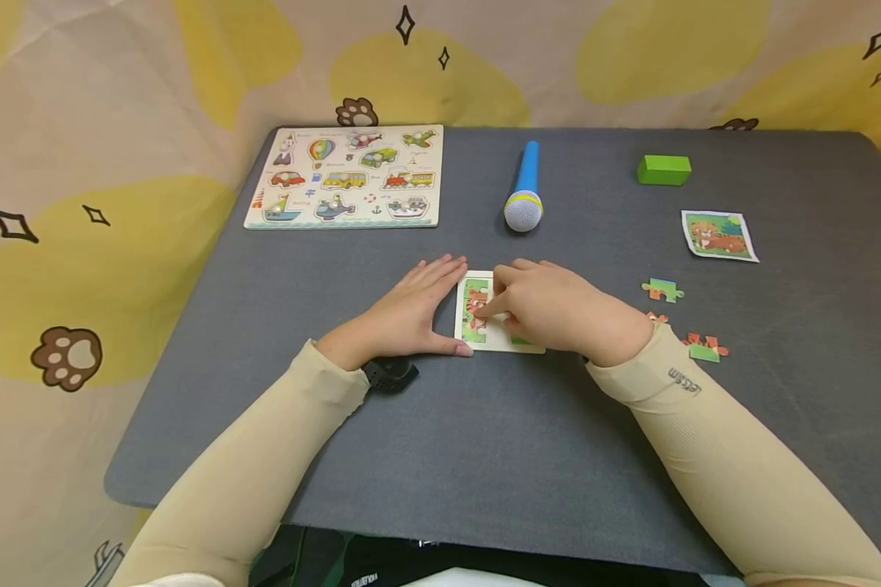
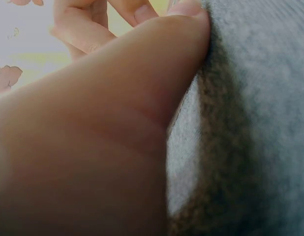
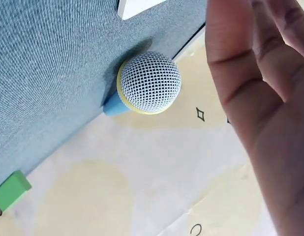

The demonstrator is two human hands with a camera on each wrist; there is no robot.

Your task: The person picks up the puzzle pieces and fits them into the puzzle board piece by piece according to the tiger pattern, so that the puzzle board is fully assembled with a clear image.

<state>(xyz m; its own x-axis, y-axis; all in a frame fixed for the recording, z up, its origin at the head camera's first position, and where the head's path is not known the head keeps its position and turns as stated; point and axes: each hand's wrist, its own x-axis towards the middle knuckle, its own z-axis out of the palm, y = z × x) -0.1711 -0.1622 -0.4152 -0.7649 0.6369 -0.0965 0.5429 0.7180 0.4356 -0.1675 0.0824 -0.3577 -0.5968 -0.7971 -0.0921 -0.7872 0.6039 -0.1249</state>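
A small puzzle board with a white border (image 1: 495, 346) lies in front of me, with colourful animal pieces (image 1: 475, 310) in its left part. My left hand (image 1: 411, 306) is spread along the board's left side, fingertips at the upper corner and thumb on the lower corner. Over the board's right part is my right hand (image 1: 551, 303), its index finger extended and pressing on the picture at the left; this hand covers much of the board. Loose jigsaw pieces (image 1: 663, 289) lie to the right, one partly hidden by the right wrist.
A vehicle puzzle board (image 1: 370, 196) lies at the back left. Beside it is a blue toy microphone (image 1: 523, 210). At the back right are a green block (image 1: 664, 169) and a picture card (image 1: 719, 236). Patterned cloth (image 1: 103, 269) hangs behind the grey table (image 1: 448, 456).
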